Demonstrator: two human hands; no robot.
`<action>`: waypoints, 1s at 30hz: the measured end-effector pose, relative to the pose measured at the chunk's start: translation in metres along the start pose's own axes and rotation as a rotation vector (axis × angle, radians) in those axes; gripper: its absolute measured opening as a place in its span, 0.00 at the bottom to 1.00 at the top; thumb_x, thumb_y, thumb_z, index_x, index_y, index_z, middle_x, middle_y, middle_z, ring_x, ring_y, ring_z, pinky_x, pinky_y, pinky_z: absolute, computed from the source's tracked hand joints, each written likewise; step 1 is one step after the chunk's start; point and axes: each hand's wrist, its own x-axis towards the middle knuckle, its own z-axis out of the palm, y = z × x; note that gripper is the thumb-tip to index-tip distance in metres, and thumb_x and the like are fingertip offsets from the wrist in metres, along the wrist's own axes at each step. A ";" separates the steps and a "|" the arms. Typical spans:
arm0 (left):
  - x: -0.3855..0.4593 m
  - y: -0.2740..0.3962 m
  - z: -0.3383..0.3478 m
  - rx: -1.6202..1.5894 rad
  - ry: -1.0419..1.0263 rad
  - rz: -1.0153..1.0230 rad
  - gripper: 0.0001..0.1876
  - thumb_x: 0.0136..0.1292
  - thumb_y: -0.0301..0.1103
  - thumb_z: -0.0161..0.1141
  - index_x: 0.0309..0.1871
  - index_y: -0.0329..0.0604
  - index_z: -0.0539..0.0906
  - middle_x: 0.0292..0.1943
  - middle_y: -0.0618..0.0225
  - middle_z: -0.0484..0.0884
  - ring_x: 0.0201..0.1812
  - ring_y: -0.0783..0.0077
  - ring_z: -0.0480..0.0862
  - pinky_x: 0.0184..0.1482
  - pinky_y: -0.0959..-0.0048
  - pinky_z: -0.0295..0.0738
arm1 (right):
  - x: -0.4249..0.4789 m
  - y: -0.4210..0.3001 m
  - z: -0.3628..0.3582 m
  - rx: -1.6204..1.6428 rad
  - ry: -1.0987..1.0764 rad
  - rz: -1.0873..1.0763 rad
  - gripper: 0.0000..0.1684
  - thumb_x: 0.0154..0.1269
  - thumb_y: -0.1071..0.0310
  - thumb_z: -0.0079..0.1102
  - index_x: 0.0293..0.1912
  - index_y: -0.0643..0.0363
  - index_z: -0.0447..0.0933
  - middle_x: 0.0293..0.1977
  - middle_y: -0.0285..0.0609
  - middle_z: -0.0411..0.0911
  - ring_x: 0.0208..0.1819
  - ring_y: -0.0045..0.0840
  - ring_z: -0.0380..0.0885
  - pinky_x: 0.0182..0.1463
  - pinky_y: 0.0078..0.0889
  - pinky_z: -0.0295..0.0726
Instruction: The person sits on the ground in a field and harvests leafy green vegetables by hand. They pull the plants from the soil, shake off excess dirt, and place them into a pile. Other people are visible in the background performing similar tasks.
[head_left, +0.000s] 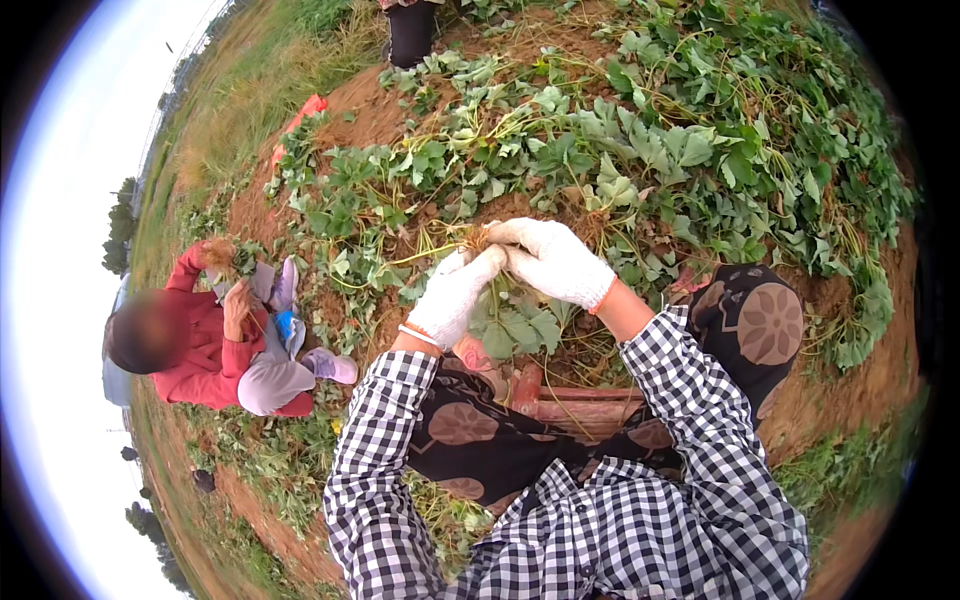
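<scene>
My left hand (457, 292), in a white knit glove, and my right hand (559, 262), gloved the same way, meet at the fingertips over the plants. Between them they grip a small leafy plant by its crown, where brown roots (477, 238) stick up above the fingers. Its green lobed leaves (517, 330) hang below my hands, and thin yellowish stems reach out to the left. Fingers partly hide the crown. Heaped plants with similar leaves (600, 142) lie on the soil just beyond my hands.
A reddish wooden stool (585, 412) is between my legs. At left sits a co-worker in a red jacket (206, 330), holding a rooted plant. Another person's dark-clad leg (411, 34) shows at the top. An orange-red bag (304, 116) lies by the grass. Bare soil (840, 397) is at right.
</scene>
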 end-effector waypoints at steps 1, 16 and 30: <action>0.004 -0.003 -0.002 -0.044 -0.004 0.003 0.19 0.68 0.42 0.58 0.53 0.36 0.78 0.42 0.73 0.80 0.42 0.81 0.75 0.48 0.79 0.69 | 0.001 0.001 0.000 -0.170 0.058 -0.122 0.15 0.65 0.67 0.55 0.50 0.58 0.77 0.36 0.45 0.80 0.36 0.33 0.80 0.40 0.37 0.79; 0.011 -0.006 -0.025 -0.320 -0.020 0.012 0.18 0.68 0.35 0.56 0.55 0.30 0.74 0.41 0.57 0.82 0.38 0.65 0.84 0.39 0.67 0.83 | 0.000 0.011 -0.035 -0.009 -0.032 0.249 0.32 0.61 0.46 0.59 0.57 0.59 0.75 0.50 0.52 0.79 0.53 0.37 0.79 0.57 0.31 0.75; 0.018 -0.008 -0.020 -0.226 0.016 -0.013 0.16 0.69 0.38 0.57 0.51 0.35 0.77 0.38 0.65 0.82 0.39 0.71 0.81 0.44 0.69 0.79 | -0.003 0.021 -0.008 -0.407 0.059 0.000 0.14 0.68 0.59 0.49 0.42 0.58 0.76 0.27 0.49 0.80 0.34 0.44 0.80 0.39 0.42 0.77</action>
